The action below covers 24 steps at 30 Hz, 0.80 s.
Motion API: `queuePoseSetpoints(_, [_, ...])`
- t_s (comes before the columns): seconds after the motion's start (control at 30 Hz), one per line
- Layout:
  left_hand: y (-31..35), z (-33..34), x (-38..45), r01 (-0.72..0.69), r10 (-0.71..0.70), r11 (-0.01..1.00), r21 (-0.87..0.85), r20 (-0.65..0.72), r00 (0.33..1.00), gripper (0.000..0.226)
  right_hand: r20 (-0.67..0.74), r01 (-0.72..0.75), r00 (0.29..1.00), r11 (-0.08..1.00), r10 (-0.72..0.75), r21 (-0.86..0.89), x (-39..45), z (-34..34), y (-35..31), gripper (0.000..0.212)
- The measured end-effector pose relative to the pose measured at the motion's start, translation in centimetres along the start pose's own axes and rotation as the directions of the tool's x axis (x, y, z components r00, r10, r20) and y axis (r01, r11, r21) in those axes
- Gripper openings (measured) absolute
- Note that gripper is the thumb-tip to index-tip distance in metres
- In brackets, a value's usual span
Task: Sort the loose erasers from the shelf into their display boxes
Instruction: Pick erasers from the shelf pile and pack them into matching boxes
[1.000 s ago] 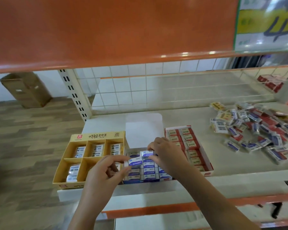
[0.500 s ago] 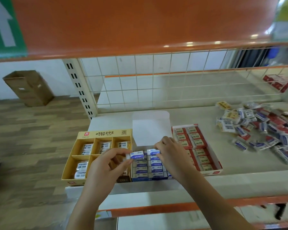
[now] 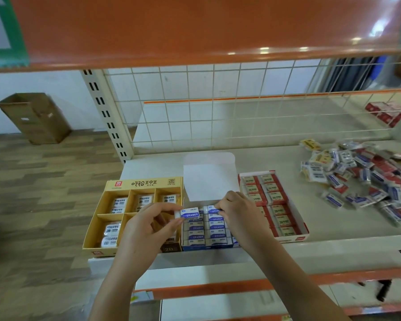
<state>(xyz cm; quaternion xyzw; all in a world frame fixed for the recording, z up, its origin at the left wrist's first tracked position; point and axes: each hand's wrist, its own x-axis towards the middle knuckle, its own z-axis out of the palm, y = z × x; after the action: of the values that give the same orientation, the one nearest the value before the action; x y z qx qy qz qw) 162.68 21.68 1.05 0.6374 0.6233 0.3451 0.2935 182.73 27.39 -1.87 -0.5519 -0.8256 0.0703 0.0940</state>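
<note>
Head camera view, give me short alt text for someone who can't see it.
The left hand pinches a blue-and-white eraser over the blue display box on a shop shelf, while the right hand grips another eraser in that box. A yellow box and a red box flank it; loose erasers lie piled to the right.

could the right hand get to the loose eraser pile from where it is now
Probably yes. The right hand sits at the blue eraser box, and the loose eraser pile lies to its right on the same shelf. Only the low red eraser box lies between.
</note>
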Motion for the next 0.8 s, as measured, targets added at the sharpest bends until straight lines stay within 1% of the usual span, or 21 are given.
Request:
queuePoseSetpoints(0.17, [-0.15, 0.17, 0.19, 0.004, -0.004, 1.0, 0.005, 0.006, 1.0, 0.025, 0.03, 0.0, 1.0, 1.0, 0.0, -0.002, -0.18, -0.25, -0.22, 0.02])
queuePoseSetpoints(0.37, [-0.16, 0.48, 0.51, 0.004, -0.004, 1.0, -0.007, 0.012, 1.0, 0.02, 0.0, -0.01, 1.0, 1.0, 0.01, 0.009, -0.26, 0.02, -0.34, 0.027])
queuePoseSetpoints(0.6, [-0.27, 0.38, 0.58, 0.003, -0.003, 1.0, 0.006, 0.019, 1.0, 0.019, 0.013, -0.052, 0.999, 0.998, 0.052, 0.041, -0.14, -0.12, -0.15, 0.017])
queuePoseSetpoints(0.8, [-0.36, 0.44, 0.58, 0.008, -0.008, 1.0, 0.0, 0.02, 1.0, 0.019, 0.031, -0.049, 0.998, 0.998, 0.048, 0.029, -0.09, -0.03, -0.03, 0.01])
